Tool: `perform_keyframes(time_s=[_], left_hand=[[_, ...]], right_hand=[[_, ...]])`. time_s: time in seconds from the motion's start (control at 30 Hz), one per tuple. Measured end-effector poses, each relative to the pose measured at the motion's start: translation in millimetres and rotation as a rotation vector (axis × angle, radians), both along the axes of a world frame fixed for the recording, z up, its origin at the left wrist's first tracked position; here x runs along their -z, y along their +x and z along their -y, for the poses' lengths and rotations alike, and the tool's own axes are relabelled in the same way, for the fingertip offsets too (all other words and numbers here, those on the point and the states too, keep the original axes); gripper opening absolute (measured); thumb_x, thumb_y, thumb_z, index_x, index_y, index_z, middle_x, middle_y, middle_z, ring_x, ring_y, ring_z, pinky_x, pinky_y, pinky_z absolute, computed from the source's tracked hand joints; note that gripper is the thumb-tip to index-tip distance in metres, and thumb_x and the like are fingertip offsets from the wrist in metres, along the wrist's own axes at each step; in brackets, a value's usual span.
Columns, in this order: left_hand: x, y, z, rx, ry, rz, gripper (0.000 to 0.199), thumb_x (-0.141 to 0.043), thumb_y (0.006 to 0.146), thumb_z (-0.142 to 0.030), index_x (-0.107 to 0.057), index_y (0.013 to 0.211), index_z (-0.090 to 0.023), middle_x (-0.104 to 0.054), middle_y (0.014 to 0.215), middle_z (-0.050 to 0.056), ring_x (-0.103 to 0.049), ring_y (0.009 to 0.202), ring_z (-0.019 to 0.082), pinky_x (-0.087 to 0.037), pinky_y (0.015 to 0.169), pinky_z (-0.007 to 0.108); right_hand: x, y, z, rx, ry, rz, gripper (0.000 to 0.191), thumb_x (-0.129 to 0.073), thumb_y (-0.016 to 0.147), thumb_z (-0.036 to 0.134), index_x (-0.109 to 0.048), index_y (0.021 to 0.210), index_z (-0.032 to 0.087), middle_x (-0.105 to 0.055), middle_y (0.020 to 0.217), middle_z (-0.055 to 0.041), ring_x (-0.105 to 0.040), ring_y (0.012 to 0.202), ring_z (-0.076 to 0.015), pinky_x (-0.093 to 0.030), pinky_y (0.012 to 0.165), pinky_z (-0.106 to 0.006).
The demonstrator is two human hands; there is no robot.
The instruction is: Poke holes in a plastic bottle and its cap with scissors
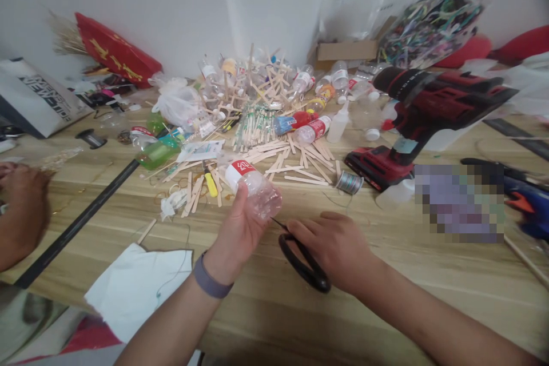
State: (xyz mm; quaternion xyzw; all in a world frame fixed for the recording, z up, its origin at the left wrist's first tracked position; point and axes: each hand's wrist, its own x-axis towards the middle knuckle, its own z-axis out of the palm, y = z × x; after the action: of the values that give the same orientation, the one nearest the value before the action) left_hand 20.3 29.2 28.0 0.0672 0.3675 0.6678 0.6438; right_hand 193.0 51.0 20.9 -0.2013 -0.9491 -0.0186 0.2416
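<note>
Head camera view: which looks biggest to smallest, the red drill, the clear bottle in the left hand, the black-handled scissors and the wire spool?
1. Red drill, though it lies farther back.
2. Clear bottle, held in the left hand.
3. Black-handled scissors, partly hidden by the right hand; close to the bottle, so unsure.
4. Wire spool.

left hand [238, 229] holds plastic bottle [254, 186]; right hand [332, 246] grips black scissors [302, 260].

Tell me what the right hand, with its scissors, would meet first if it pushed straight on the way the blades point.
The right hand holds black scissors pointing up-left at the clear plastic bottle gripped by the left hand. The bottle's lower end comes first; the blade tip looks at or touching it already, though depth is unclear.
</note>
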Motion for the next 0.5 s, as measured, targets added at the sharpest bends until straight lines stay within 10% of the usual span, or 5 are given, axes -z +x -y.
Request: perform_keyframes(time_s=[0.5], left_hand=[[5.0,4.2,2.9,0.044,-0.030,-0.006,0.035,-0.047,0.099,-0.043,-0.066,0.096,-0.013,-0.071,0.086,0.006,-0.068,0.076,0.016,-0.055,0.079,0.028]], right_hand=[[4.8,-1.4,3.3,0.069,0.204,0.074,0.018,-0.047,0.091,0.006,-0.062,0.089,0.016,-0.062,0.063,0.0008,-0.051,0.051,-0.0141,-0.027,0.056,-0.033]])
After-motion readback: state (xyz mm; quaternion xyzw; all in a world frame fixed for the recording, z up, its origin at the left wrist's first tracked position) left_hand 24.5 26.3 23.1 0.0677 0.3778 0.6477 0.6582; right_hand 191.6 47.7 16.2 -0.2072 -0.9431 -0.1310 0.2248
